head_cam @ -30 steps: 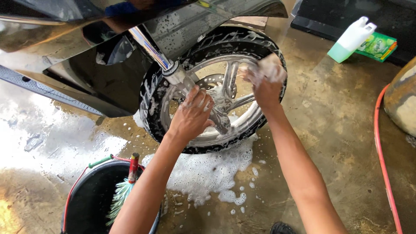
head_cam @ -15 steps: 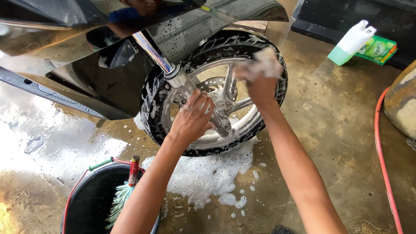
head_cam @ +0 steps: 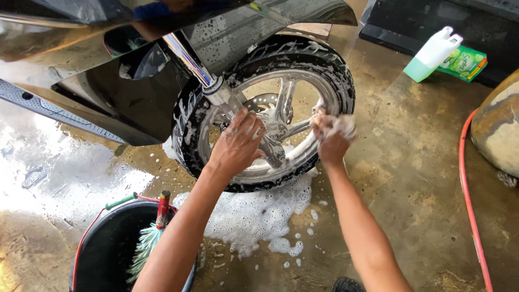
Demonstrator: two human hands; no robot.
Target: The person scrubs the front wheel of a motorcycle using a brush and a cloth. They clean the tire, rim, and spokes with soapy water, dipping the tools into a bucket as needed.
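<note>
Foam covered the black soapy motorcycle wheel (head_cam: pixel 265 111). Right hand (head_cam: pixel 331 140), closed around a pale wet sponge (head_cam: pixel 340 125), had moved down the rim; left hand (head_cam: pixel 238 143) lay open on the spokes.

A single camera, worn on the person's head, looks steeply down and forward over both outstretched arms, close enough that the soapy wheel (head_cam: pixel 265 111) fills the upper middle. The wet floor (head_cam: pixel 411 178) spreads below and to the right, with a black bucket (head_cam: pixel 108 251) at the bottom edge. There is no second view to overlap with.
</note>
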